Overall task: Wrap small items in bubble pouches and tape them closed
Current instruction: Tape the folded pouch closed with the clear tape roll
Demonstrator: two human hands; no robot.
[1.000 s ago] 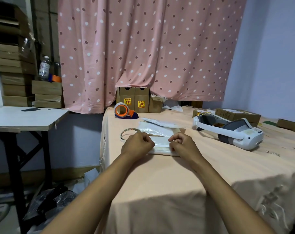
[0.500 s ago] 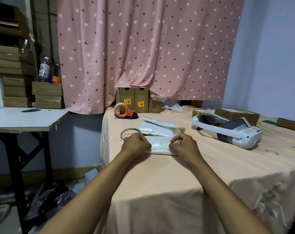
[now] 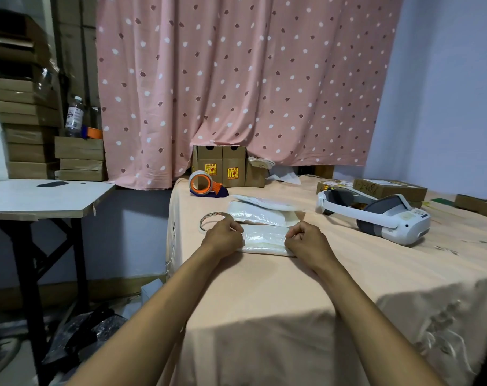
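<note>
Both forearms reach forward over the table (image 3: 264, 302), wrists low. The left hand (image 3: 223, 238) and right hand (image 3: 306, 242) sit knuckles up with fingers curled, each gripping one end of the pouch (image 3: 264, 240), which lies flat on the cloth between them. More pouches (image 3: 257, 213) lie just behind it, a tape ring (image 3: 206, 218) beside the left hand, a dispenser (image 3: 206, 185) farther back

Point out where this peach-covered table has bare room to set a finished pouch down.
Bare tablecloth lies between the held bubble pouch and the near edge, and right of the right hand, in front of the headset. Crowded behind the pouch: spare pouches, tape ring, tape dispenser, cartons.
</note>
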